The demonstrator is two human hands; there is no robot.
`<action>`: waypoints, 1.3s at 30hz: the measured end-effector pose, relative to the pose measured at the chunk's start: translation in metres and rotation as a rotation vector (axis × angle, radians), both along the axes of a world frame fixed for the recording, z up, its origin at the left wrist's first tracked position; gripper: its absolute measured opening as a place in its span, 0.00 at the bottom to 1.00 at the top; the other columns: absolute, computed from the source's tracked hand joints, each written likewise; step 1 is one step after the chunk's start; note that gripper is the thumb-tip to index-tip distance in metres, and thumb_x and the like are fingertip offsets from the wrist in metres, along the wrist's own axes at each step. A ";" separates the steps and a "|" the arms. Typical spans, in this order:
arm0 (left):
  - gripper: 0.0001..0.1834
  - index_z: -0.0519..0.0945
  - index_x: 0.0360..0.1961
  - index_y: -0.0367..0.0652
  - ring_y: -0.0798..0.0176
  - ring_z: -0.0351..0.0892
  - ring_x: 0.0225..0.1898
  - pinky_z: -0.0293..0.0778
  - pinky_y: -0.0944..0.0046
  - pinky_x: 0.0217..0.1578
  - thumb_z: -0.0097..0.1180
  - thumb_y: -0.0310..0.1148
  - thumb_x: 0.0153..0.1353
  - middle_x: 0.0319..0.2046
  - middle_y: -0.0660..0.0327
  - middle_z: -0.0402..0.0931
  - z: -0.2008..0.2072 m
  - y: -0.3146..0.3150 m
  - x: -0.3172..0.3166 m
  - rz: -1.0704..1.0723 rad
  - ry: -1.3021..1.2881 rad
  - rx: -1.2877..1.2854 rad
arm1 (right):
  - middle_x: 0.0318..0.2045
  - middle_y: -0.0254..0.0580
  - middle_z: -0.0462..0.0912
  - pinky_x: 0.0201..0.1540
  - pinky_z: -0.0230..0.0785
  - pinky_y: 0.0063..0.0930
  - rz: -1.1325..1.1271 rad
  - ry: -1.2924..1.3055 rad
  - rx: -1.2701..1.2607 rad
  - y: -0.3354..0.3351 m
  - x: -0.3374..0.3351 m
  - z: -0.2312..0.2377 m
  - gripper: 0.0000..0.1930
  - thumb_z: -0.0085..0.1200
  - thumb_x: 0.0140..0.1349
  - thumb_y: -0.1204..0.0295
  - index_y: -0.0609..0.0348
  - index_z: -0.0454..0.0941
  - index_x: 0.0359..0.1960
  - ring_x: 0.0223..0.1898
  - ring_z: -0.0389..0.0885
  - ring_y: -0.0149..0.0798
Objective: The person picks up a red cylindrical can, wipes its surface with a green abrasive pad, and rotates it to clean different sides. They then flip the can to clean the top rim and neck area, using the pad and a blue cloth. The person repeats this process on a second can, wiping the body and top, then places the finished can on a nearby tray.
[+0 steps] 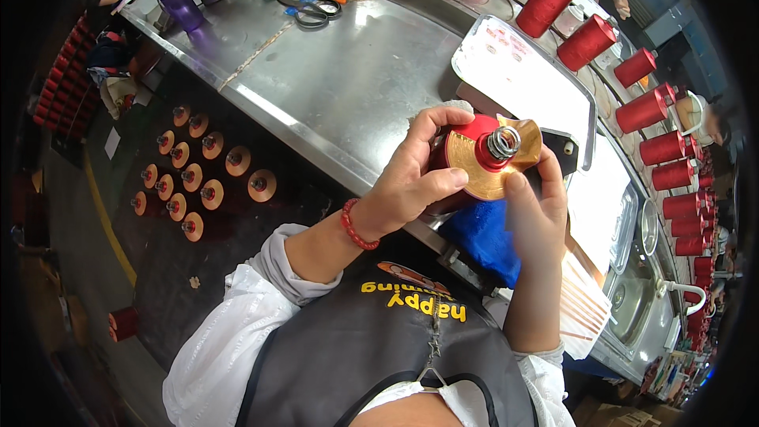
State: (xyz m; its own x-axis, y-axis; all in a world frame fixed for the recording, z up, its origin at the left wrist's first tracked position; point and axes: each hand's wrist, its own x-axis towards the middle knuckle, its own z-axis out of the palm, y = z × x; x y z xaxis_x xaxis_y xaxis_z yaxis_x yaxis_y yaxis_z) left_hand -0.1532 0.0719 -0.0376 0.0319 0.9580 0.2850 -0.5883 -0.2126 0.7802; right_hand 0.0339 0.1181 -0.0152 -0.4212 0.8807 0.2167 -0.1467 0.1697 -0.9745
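Observation:
Before me, above the metal table's edge, is a red cylinder with a coiled metal spring standing on its end. My left hand grips it from the left, its thumb pressing on a shiny gold ring-shaped sheet. That sheet lies around the spring's base, partly flat on the red end face, and its right part curls up. The fingers of my right hand pinch the sheet's right edge. My hands hide most of the cylinder's side.
Several gold-topped red cylinders stand on a dark surface at left. Scissors and a purple bottle lie farther back on the metal table. A white tray is at right, beside a curved line of red cylinders. A sink sits at lower right.

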 end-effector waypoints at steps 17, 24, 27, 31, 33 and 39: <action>0.34 0.59 0.67 0.38 0.59 0.67 0.65 0.61 0.57 0.68 0.55 0.34 0.62 0.63 0.53 0.66 0.001 0.018 -0.005 -0.055 0.091 -0.044 | 0.55 0.43 0.74 0.65 0.58 0.32 -0.076 -0.141 0.128 0.009 -0.001 0.000 0.19 0.55 0.70 0.66 0.65 0.73 0.57 0.58 0.71 0.38; 0.35 0.59 0.67 0.38 0.59 0.66 0.66 0.60 0.57 0.68 0.56 0.35 0.62 0.64 0.53 0.64 -0.002 0.022 -0.007 -0.061 0.077 -0.050 | 0.54 0.42 0.74 0.65 0.58 0.31 -0.064 -0.078 0.051 0.015 -0.002 -0.004 0.18 0.55 0.70 0.67 0.65 0.74 0.56 0.58 0.70 0.37; 0.35 0.59 0.67 0.38 0.60 0.65 0.66 0.60 0.57 0.68 0.56 0.35 0.62 0.64 0.53 0.63 -0.003 0.024 -0.008 -0.056 0.082 -0.044 | 0.54 0.42 0.74 0.65 0.58 0.31 -0.059 -0.038 -0.009 0.016 -0.003 -0.005 0.17 0.55 0.70 0.68 0.65 0.74 0.56 0.58 0.70 0.36; 0.34 0.59 0.67 0.38 0.60 0.65 0.66 0.59 0.57 0.69 0.56 0.34 0.63 0.64 0.54 0.63 -0.004 0.023 -0.008 -0.053 0.079 -0.024 | 0.54 0.42 0.74 0.65 0.59 0.31 -0.056 -0.066 0.020 0.017 -0.004 -0.006 0.17 0.54 0.70 0.68 0.64 0.74 0.55 0.58 0.70 0.36; 0.33 0.60 0.67 0.39 0.61 0.65 0.66 0.59 0.57 0.69 0.55 0.34 0.63 0.65 0.55 0.63 -0.005 0.025 -0.008 -0.060 0.051 -0.035 | 0.54 0.41 0.74 0.65 0.59 0.31 -0.058 -0.077 0.042 0.019 -0.003 -0.007 0.17 0.54 0.70 0.68 0.64 0.73 0.55 0.58 0.70 0.36; 0.32 0.61 0.67 0.39 0.61 0.64 0.67 0.58 0.58 0.69 0.55 0.35 0.64 0.65 0.56 0.63 -0.009 0.027 -0.009 -0.045 0.050 -0.034 | 0.54 0.41 0.74 0.65 0.59 0.31 -0.048 -0.059 -0.013 0.019 -0.004 -0.007 0.17 0.54 0.70 0.68 0.64 0.73 0.56 0.58 0.70 0.35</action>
State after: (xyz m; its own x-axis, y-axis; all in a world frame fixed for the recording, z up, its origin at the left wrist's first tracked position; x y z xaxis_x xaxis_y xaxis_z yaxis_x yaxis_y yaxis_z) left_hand -0.1625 0.0990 -0.0466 0.0887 0.9643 0.2495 -0.5568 -0.1597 0.8152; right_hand 0.0301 0.1372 -0.0221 -0.3899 0.9029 0.1810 -0.0813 0.1620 -0.9834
